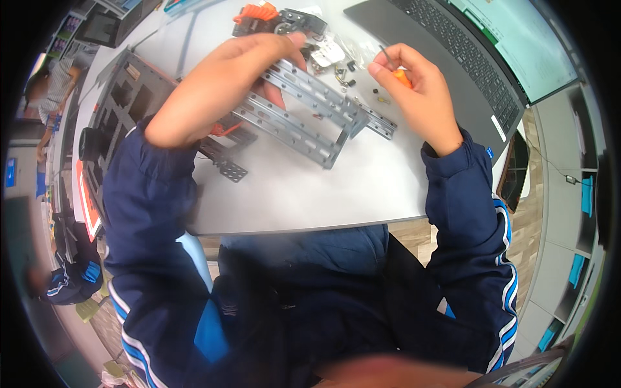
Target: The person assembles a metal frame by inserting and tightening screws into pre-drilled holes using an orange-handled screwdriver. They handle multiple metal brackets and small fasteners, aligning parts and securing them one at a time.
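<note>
My left hand (242, 68) is closed around the far end of a grey perforated metal frame (304, 97). Two parallel channel bars make up the frame, joined by a cross piece at the near right end, and it tilts above the white table. To its right, my right hand (417, 90) is raised with the fingers curled around a small screwdriver (402, 78). An orange handle shows in the palm, and a thin dark shaft sticks out by the fingertips, apart from the frame. A short perforated metal strip (380, 123) lies just past the frame's right end.
Small screws and fittings (343, 76) lie beyond the frame, near a black-and-orange assembly (278, 22). A laptop (453, 58) stands at the right. More perforated metal parts (231, 169) lie left of the frame, beside a large divided case (126, 97). The table edge (304, 231) runs in front of me.
</note>
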Tool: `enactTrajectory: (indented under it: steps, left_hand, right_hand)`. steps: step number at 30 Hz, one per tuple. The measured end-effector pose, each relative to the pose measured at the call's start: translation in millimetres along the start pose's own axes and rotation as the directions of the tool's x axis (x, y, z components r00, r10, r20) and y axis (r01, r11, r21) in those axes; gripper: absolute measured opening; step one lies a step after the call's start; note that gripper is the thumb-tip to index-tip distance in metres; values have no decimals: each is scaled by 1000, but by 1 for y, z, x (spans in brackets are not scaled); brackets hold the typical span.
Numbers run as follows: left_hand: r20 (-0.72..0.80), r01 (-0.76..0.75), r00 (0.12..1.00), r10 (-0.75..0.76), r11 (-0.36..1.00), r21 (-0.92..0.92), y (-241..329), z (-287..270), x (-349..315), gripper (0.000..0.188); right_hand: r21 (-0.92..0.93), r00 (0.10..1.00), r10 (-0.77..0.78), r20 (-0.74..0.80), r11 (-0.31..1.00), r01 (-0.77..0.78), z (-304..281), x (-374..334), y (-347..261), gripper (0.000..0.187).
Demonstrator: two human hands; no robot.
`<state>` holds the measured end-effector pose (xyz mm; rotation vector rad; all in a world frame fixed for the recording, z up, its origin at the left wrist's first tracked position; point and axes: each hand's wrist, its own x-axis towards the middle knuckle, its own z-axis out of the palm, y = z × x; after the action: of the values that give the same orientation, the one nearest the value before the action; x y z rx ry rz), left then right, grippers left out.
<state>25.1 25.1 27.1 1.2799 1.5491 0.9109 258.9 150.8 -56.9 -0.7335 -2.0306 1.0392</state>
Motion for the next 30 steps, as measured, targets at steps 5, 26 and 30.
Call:
enactTrajectory:
  steps: [5,26,30]
  left_hand:
    - [-238,-117,968,78,981,-155,5,-18,-15,47]
    - [-334,-180,940,68,932,-316,-34,-31,-7,59]
    - [-432,-170,901,35,945,-279,-33,-27,-8,60]
  right_hand:
    - [296,948,167,270,923,-247,-22,17,-18,20]
    - [300,959,-52,280,953,-36,9,21,-22,30]
    - [328,950,71,303,929,-174,9,17,-30,27]
